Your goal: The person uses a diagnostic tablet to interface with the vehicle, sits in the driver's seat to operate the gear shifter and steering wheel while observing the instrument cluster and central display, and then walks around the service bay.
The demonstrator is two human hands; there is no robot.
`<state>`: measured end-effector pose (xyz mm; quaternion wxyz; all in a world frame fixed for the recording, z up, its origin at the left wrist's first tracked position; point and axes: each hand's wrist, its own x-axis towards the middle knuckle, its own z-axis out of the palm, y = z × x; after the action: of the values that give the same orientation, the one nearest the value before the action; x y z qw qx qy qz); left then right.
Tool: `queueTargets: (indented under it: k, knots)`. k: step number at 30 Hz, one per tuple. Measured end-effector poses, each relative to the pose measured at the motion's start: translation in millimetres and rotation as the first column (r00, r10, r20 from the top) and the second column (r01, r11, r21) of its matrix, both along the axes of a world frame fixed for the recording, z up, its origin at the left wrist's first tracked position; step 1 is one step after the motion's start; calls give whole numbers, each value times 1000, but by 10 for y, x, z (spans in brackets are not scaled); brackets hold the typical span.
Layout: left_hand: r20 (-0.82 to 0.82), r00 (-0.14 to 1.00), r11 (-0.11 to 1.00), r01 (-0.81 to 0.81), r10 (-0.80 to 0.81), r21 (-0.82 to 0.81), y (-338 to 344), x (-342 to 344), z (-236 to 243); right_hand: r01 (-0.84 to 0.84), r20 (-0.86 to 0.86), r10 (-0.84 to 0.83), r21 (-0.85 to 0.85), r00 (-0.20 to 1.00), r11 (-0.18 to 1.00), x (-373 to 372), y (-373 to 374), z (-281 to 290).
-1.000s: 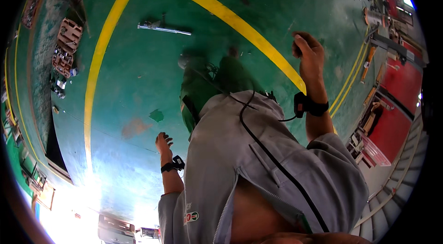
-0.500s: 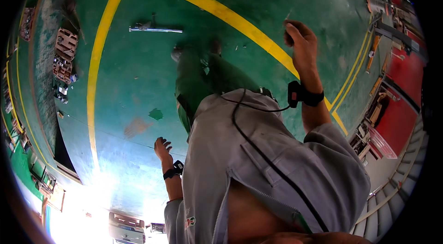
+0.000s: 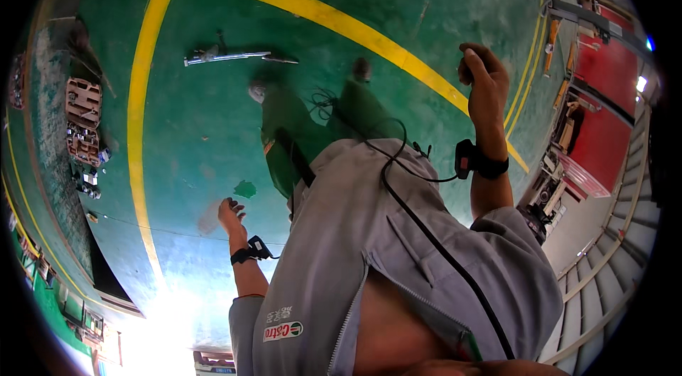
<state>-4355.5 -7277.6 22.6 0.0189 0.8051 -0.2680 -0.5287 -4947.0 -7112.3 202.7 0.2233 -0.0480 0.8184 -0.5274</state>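
Note:
My left hand (image 3: 231, 215) hangs low beside my body over the green floor, its fingers apart and nothing in them. Out to the right and farther forward, my right hand (image 3: 488, 84) is raised above a yellow floor line, with its fingers curled in; whatever they may hold is hidden. Each wrist wears a black strap with a small box, the right box (image 3: 465, 159) joined to a black cable (image 3: 440, 262) that runs down my grey jacket. Ahead of my feet lies a shiny metal bar (image 3: 231, 57), with a dark slim piece (image 3: 281, 59) at its right end.
Open tool cases (image 3: 84, 101) stand at the left beside a floor strip. Yellow lines (image 3: 138, 127) cross the floor, and a thin wire (image 3: 177, 234) lies at lower left. Red panels (image 3: 604, 92) and a grey metal beam (image 3: 586, 17) stand at the right. Part of a vehicle (image 3: 213, 362) shows behind.
My legs have stepped and my feet are farther apart. The tool cases have shifted left in view. The right hand appears lower and farther right; the left appears farther left.

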Motion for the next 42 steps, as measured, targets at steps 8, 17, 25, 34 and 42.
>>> queueTargets:
  k: [8, 17, 25, 34, 42]
  knots:
    - [0, 999, 999, -44, 44, 11, 178, -191, -93, -79, -21, 80, 39, 997, 996, 15, -105, -129]
    - [55, 974, 972, -214, 220, -99, 1081, -203, 315, -211, 12, 215, -132, 977, 968, -403, -472, -400]
    - [45, 830, 826, -547, 556, -137, 1824, -186, 8, -371, 10, 382, -216, 924, 903, -523, -907, -444]
    - [-114, 856, 825, -517, 504, -229, 1289, -579, -339, -353, -32, 354, -188, 935, 917, -559, -822, -443]
    - [-128, 829, 781, -556, 544, -283, 1245, -543, -323, -324, -38, 327, -279, 944, 904, -614, -1077, -570]
